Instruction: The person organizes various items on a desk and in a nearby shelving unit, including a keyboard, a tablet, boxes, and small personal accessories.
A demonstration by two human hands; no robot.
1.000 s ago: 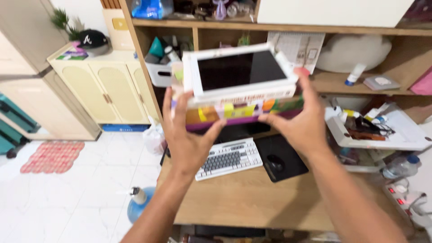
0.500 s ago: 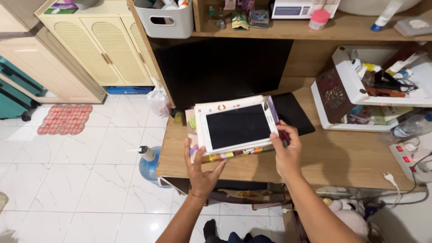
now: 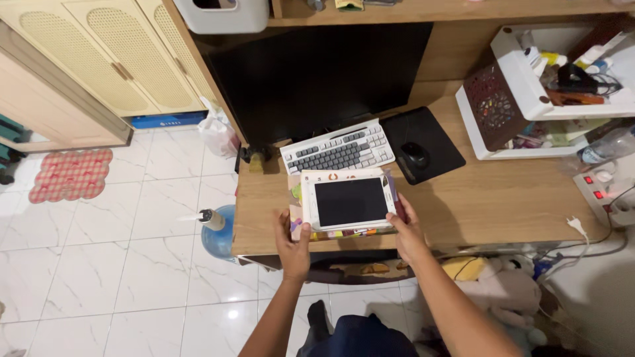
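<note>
Now both hands grip a stack at the near edge of the wooden desk surface (image 3: 503,198): a white-framed tablet with a dark screen (image 3: 349,202) lying on top of a few colourful paperback books (image 3: 296,213). The left hand (image 3: 293,242) is closed on the stack's near left corner, thumb up along the side; the right hand (image 3: 403,231) clasps the near right corner, fingers partly under it. The stack sits just in front of the white and grey keyboard (image 3: 338,147), apart from it, with the black mouse pad and mouse (image 3: 422,153) to the right.

To handle it well, I would keep the stack level, since the tablet looks loose on top and could slide off a tilted cover. Both thumbs pressing lightly on the tablet's frame would pin it. Whether the books already rest fully on the surface cannot be told; their front edge seems to overhang slightly, so weight should stay supported from below.
</note>
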